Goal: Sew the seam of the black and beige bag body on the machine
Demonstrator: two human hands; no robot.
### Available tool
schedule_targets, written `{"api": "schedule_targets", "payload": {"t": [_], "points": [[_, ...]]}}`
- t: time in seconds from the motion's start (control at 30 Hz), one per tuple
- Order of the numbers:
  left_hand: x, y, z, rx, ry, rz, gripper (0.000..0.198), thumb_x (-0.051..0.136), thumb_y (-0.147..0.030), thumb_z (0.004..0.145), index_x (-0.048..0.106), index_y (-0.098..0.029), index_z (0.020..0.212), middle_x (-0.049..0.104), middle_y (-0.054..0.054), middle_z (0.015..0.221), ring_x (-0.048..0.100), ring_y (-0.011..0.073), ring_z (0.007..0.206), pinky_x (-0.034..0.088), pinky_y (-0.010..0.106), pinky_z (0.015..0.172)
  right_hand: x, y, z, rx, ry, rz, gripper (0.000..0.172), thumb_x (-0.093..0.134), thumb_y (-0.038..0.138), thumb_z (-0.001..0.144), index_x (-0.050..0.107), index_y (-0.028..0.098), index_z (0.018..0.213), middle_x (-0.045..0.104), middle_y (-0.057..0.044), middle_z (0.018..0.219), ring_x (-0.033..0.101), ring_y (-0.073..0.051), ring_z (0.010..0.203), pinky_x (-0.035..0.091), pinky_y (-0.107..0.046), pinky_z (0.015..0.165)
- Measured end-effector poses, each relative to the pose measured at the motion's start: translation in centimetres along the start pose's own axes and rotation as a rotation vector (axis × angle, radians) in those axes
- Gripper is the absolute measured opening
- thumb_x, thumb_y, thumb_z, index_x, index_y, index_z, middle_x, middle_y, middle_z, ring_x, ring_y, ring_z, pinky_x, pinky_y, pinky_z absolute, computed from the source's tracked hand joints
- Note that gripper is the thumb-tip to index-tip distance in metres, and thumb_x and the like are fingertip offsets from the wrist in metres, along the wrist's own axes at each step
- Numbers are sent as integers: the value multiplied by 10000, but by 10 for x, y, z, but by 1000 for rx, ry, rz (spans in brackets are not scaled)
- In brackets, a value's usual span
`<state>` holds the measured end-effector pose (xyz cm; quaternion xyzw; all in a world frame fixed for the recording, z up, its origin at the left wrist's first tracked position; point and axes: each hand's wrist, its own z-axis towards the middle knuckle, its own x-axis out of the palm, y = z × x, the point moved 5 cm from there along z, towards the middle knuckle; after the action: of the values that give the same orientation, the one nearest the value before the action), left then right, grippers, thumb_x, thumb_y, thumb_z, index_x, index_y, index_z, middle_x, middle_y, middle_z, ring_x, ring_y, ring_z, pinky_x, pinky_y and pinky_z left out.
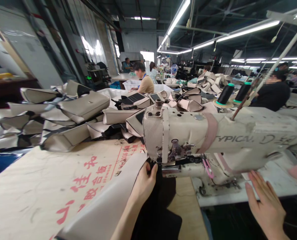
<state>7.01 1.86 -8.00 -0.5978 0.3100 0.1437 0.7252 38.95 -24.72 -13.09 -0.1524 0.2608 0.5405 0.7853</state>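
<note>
A heap of pale bags with black edging [75,110] spreads along the back of a plywood board [51,180] printed in red characters. At the board's right, the sewing machine [238,128] lies crosswise, its head towards the left. The grey panel [106,196] rests on the board, its long axis slanting from lower left up to the upper right, where its narrow end points at the needle area; black material [160,203] trails from it, beside the forearm. The right hand [267,203] is spread flat, fingers straight and thumb well apart, fingertips at the machine's base; contact is unclear. The left hand [143,181] has its fingers curled in, with thumb and forefinger narrowly pinching the panel's black edge just beside the machine head.
</note>
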Motion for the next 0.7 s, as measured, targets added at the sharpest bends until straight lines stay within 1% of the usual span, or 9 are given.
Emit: {"api": "schedule_targets", "payload": {"t": [0.13, 0.23, 0.33, 0.43, 0.53, 0.6, 0.7], "points": [[0, -1, -4, 3, 9, -7, 340, 394, -496, 816, 260, -236, 644, 239, -76, 558, 304, 127, 529, 269, 256, 542, -11, -1, 19, -2, -18, 1, 479, 525, 271, 867, 433, 215, 1335, 548, -67, 1248, 553, -257, 1100, 402, -406, 978], [0, -1, -4, 3, 8, -8, 344, 397, -495, 815, 256, -235, 640, 240, -77, 556, 308, 126, 529, 271, 255, 544, -21, -5, 40, 10, -21, 38, 413, 507, 288, 877, 493, 207, 1282, 573, -61, 1213, 552, -247, 1100, 387, -401, 998], [0, -1, -3, -2, 2, -1, 347, 404, -492, 812, 254, -235, 635, 245, -76, 551, 312, 127, 525, 269, 257, 543, -26, -6, 55, 15, 6, 58, 367, 469, 324, 896, 530, 195, 1234, 586, -61, 1189, 555, -237, 1091, 365, -401, 1018], [1, 0, 0, -14, -12, 12, 343, 410, -487, 807, 263, -235, 628, 255, -73, 546, 317, 131, 530, 266, 261, 547, -27, -2, 59, 40, 19, 50, 408, 462, 349, 898, 501, 164, 1259, 555, -86, 1228, 511, -253, 1147, 365, -401, 1018], [2, 1, 6, -16, -12, 14, 308, 422, -470, 798, 311, -232, 637, 271, -71, 546, 324, 133, 531, 268, 259, 537, -26, 3, 59, 77, -5, 50, 414, 469, 334, 894, 490, 150, 1265, 541, -97, 1243, 486, -259, 1174, 366, -409, 1020], [2, 1, 12, -8, 0, 2, 262, 429, -447, 791, 371, -224, 666, 317, -67, 551, 356, 135, 532, 287, 257, 532, -26, 5, 58, 76, -11, 37, 404, 475, 320, 892, 492, 156, 1261, 543, -94, 1242, 493, -257, 1167, 361, -419, 1024], [1, -1, 21, 14, 29, -28, 211, 454, -409, 770, 458, -202, 725, 436, -46, 582, 454, 154, 577, 356, 263, 565, -25, 4, 56, 60, 10, 14, 413, 473, 318, 892, 477, 165, 1276, 536, -89, 1254, 492, -258, 1170, 353, -432, 1027]]}}
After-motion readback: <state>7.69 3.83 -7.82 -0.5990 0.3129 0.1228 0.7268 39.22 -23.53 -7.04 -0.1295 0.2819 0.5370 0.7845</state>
